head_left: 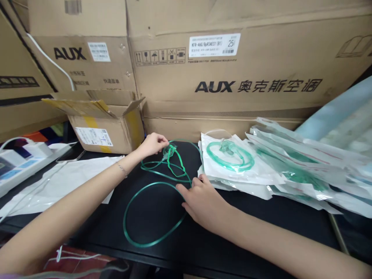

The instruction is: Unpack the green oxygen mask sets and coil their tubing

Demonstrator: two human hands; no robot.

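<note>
At the right hand (203, 200), tubing (158, 183) is partly hidden.

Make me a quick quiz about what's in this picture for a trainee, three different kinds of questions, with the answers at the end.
1. Multiple choice: which of these is the left hand nearest to?
A. the white power strip
B. the unwrapped mask
C. the shipping label

2. True or false: the small cardboard box has all its flaps closed flat.

3. Fill in the blank: the large loop of green tubing lies on a ____ tabletop.

Key:
1. B
2. False; the small cardboard box stands with flaps open.
3. black
</note>
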